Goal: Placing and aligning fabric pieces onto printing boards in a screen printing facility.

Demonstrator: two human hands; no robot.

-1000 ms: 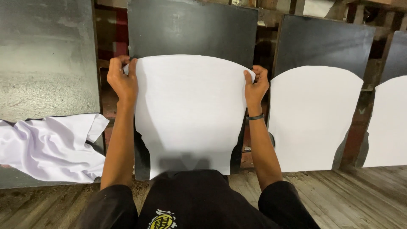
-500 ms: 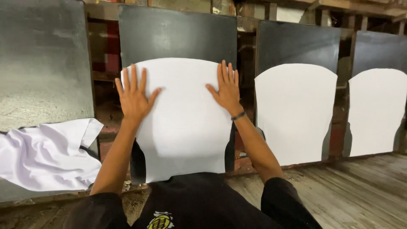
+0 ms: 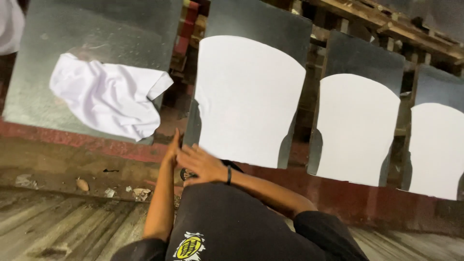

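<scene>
Both hands meet just below the white fabric panel point(image 3: 249, 99): left hand point(image 3: 172, 147) and right hand point(image 3: 200, 164), each grip apart (holding nothing); crumpled white cloth point(image 3: 108, 96) lies to its left.

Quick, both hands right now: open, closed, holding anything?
Left hand: open, fingers straight, edge-on by the lower left corner of the white shirt-shaped fabric piece; holding nothing visible.
Right hand: open, fingers spread, empty, touching the left hand.

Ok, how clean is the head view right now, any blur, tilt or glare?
Head view: frame is tilted, so the boards slant; left hand and right hand are slightly motion-blurred; the middle white fabric panel is bright and nearly featureless; the floor and black shirt sit in dimmer light.
</scene>
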